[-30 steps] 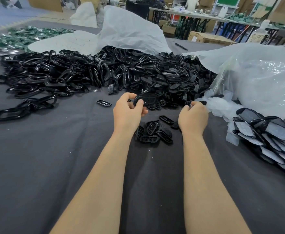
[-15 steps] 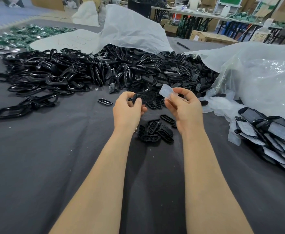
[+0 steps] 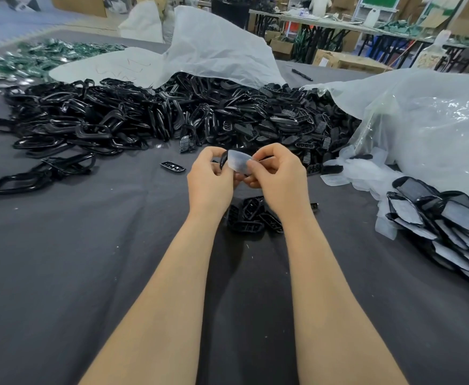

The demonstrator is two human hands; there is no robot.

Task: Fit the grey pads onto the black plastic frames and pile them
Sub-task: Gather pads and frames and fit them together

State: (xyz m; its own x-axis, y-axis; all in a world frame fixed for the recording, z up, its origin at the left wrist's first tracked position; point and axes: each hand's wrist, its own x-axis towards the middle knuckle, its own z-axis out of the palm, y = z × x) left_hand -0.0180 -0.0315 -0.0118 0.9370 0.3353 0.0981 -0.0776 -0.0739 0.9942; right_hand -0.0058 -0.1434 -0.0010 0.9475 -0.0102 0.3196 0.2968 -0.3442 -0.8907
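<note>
**Grey pad (image 3: 238, 162) held at black frame (image 3: 223, 160), above the counter (image 3: 88, 259)**

The left hand (image 3: 209, 180) grips the frame's end with curled fingers; the right hand (image 3: 280, 182) pinches the pad against it. Loose frames (image 3: 252, 215) lie beneath; the fitted pile (image 3: 450, 223) sits at the right.
</note>
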